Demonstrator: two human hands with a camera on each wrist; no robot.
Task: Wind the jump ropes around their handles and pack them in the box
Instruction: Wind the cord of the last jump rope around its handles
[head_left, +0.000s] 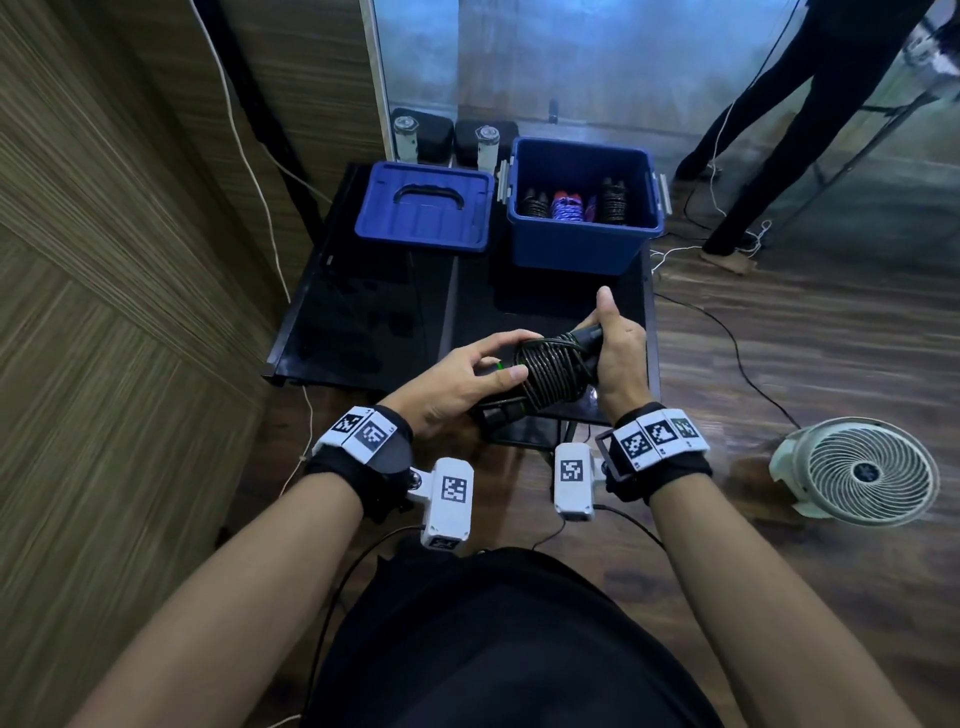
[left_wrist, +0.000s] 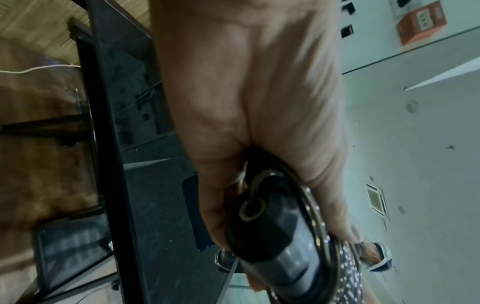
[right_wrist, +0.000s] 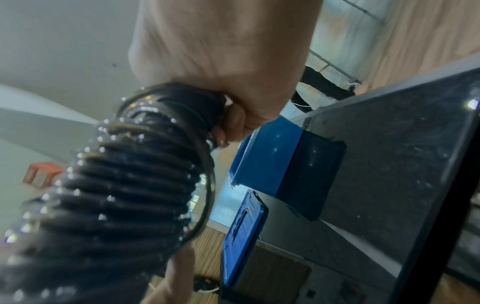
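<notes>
Black shirt (head_left: 493, 649) and both forearms fill the bottom of the head view, wrist cameras strapped on. Above the near edge of the black table (head_left: 363, 312), both hands share one jump rope (head_left: 553, 371), black cord coiled thick around its paired handles. Risk: one loose loop (right_wrist: 207, 185) stands off the coil in the right wrist view; if either grip eases, I'd guess the turns slacken and spill off the handle ends, or snag the box rim going in. Left hand (head_left: 457, 387): fingers curled over the near end of the handles, thumb and index fingertip on the edge of the coil. Right hand (head_left: 618, 358): fingers clamped round the far handle end, thumb stuck up free. Blue box (head_left: 582, 249) sits open at the far side of the table, three wound ropes (head_left: 571, 205) inside; lid (head_left: 426, 208) lies just left of it. Fan (head_left: 857, 470) on the floor to the right.
</notes>
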